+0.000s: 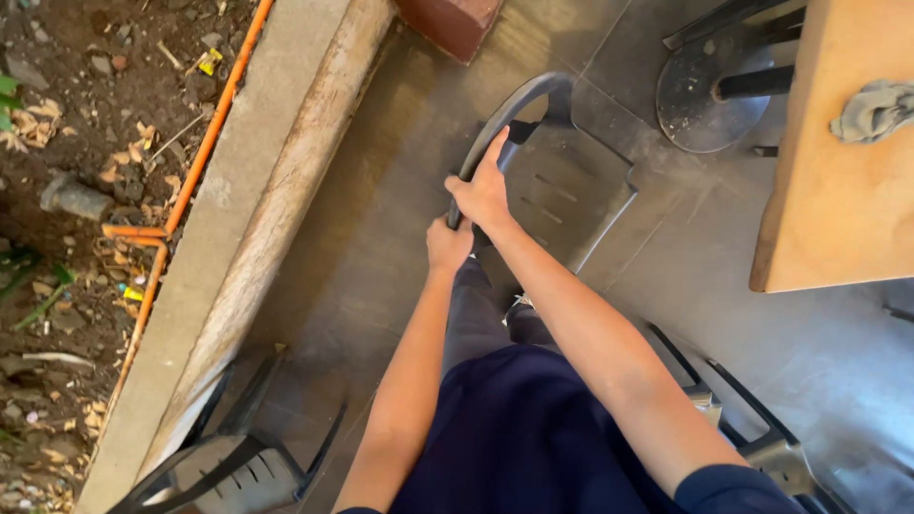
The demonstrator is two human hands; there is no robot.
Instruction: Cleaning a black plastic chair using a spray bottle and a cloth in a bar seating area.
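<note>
Both hands closed on the curved top rail of a dark grey plastic chair (562, 181), on the tiled floor (381, 247) directly ahead of the legs. Right hand (486, 190) wrapped around the rail higher up, thumb side toward the arch; left hand (447, 243) clamped just below it, touching or nearly touching the right, on the same left edge of the backrest. Gripped at the rail probably because there the chair is thin enough to close the fingers around, and because from there the whole chair can be tilted or dragged; seat with its slots turned away from the body. Two more dark chairs near: one at the lower left (228, 457) beside the concrete curb (248, 190), one at the lower right (752, 428). Wooden table (838, 162) at the right with a crumpled grey cloth (876, 109) on top, round metal table base (705, 90) beneath. No packages or signs on the floor; only small yellow scraps (209, 60) on the soil beyond the orange pipe (209, 133), too small for telling what kind.
</note>
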